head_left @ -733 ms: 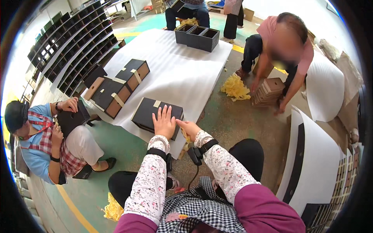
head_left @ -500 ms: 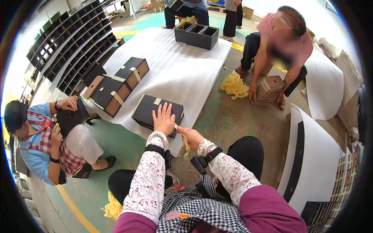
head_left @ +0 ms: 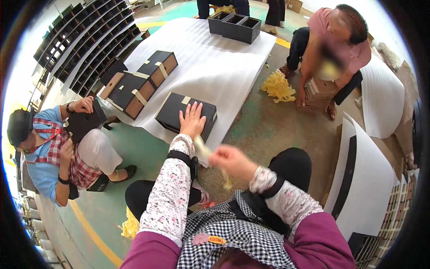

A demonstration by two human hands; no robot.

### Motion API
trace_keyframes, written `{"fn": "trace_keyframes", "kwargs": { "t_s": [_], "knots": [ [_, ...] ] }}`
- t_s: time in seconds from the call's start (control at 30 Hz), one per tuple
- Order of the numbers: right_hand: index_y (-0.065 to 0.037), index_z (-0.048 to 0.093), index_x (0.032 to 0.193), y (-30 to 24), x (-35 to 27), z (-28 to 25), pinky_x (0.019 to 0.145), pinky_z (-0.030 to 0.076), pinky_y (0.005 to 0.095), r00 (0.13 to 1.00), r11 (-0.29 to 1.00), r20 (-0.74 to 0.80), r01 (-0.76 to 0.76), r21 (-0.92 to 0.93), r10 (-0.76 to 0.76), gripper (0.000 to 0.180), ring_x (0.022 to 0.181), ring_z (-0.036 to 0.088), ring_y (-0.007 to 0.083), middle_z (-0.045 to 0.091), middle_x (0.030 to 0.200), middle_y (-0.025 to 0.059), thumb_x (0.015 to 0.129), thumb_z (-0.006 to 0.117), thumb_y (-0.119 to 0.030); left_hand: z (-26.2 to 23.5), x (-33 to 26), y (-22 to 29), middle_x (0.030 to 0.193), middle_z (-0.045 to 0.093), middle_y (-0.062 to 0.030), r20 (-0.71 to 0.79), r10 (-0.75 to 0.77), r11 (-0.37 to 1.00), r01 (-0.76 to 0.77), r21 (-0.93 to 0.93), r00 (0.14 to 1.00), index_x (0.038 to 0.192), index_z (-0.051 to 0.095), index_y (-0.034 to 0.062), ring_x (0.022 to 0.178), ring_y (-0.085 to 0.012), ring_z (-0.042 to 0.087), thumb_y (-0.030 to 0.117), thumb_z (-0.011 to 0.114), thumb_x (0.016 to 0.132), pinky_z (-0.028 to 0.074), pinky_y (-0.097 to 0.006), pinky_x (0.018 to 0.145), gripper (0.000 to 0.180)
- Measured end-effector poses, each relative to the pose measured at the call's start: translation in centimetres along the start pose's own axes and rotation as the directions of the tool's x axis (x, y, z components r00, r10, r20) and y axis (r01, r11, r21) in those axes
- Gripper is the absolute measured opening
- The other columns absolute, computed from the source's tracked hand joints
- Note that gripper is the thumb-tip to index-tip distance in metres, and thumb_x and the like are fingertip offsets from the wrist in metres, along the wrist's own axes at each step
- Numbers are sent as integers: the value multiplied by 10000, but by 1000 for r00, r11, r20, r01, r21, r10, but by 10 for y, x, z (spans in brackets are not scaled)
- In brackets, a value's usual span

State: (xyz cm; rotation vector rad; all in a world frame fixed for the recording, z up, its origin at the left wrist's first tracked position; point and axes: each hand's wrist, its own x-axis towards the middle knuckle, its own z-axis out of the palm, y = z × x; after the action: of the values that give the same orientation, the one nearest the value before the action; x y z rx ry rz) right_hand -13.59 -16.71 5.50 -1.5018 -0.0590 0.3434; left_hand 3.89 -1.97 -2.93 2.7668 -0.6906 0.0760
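Observation:
A black box (head_left: 171,111) with pale tape patches sits at the near edge of the white-covered table. My left hand (head_left: 192,119) lies flat on its top, fingers spread. Closer to me, my right hand (head_left: 232,161) is closed in a pinch on a pale strip of tape (head_left: 201,146). One stretch of the strip runs up toward the box's near corner, and a loose tail hangs below my fingers. Whether its upper end still touches the box I cannot tell, since motion blurs it.
Taped black boxes (head_left: 134,87) stand to the left on the white sheet (head_left: 206,74), an open three-compartment box (head_left: 235,27) at the far end. A co-worker (head_left: 49,154) sits left; another (head_left: 336,54) crouches right by stacked brown panels (head_left: 318,95) and a yellow tape heap (head_left: 278,86).
My right hand has moved away from the box, toward me and to the right, drawing the tape strip with it. My left hand stays on the box top.

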Motion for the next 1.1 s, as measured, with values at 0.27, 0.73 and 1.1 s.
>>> {"fn": "trace_keyframes", "kwargs": {
  "t_s": [0.27, 0.73, 1.1],
  "knots": [
    [-2, 565, 945, -20, 37, -90, 662, 414, 222, 946, 994, -306, 107, -19, -107, 259, 740, 520, 84, 561, 842, 31, 893, 549, -255, -8, -15, 10, 1287, 424, -204, -491, -211, 900, -28, -435, 845, 1221, 483, 61, 1254, -343, 318, 168, 637, 746, 248, -414, 1040, 510],
    [-9, 510, 1127, -25, 47, -90, 633, 431, 215, 940, 976, -328, 154, 154, -97, 415, 690, 513, 67, 557, 779, 7, 842, 635, -283, -11, -49, -21, 1139, 574, -77, 353, -263, -271, 283, -920, 898, 1184, 490, 19, 1018, -211, 561, 204, 502, 921, 444, -360, 901, 322],
    [-13, 607, 870, -32, 54, -79, 618, 404, 227, 954, 982, -286, 134, 130, -92, 285, 692, 482, 61, 551, 733, -21, 832, 651, -291, -73, 28, -77, 1060, 614, -84, 493, -146, 794, 399, -458, 858, 1159, 527, 0, 945, -171, 571, 265, 528, 891, 433, -274, 837, 377]
  ]
}}
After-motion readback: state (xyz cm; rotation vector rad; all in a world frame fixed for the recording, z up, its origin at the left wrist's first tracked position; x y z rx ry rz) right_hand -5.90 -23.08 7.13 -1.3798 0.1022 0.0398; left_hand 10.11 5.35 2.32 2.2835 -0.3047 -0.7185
